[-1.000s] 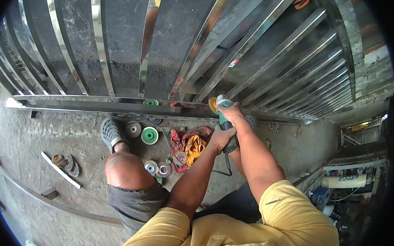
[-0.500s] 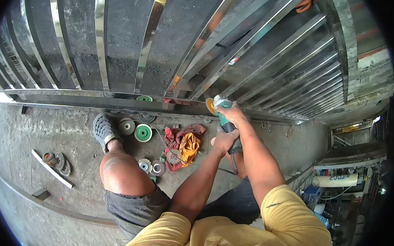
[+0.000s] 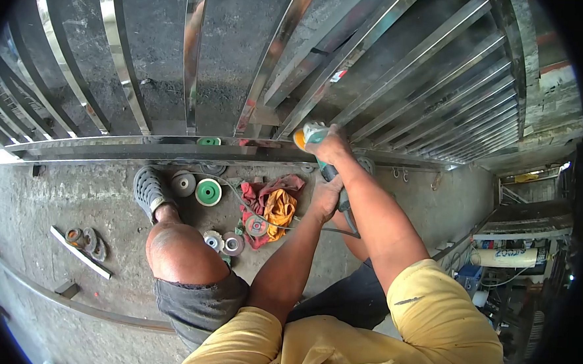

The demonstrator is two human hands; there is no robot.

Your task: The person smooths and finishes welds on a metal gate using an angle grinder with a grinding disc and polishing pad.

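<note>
A green angle grinder [image 3: 319, 150] with an orange-yellow disc [image 3: 298, 139] is pressed against the bottom rail [image 3: 141, 149] of a polished steel gate [image 3: 258, 55]. My right hand [image 3: 330, 144] grips the grinder's head near the disc. My left hand [image 3: 326, 196] is closed around the rear of its body, where the cord leaves. Both arms reach forward from yellow sleeves. My left knee [image 3: 179, 252] and sandalled foot [image 3: 148, 189] sit left of the hands.
On the concrete floor lie red and orange rags [image 3: 274, 204], a green disc [image 3: 208, 192], several other grinding and flap discs [image 3: 226, 242], a flat metal strip [image 3: 80, 252] and a curved steel bar [image 3: 68, 299]. Cluttered shelves [image 3: 511, 259] stand at right.
The grinder and both hands have shifted a little left along the bottom rail. The view has swung slightly, so the gate bars appear shifted.
</note>
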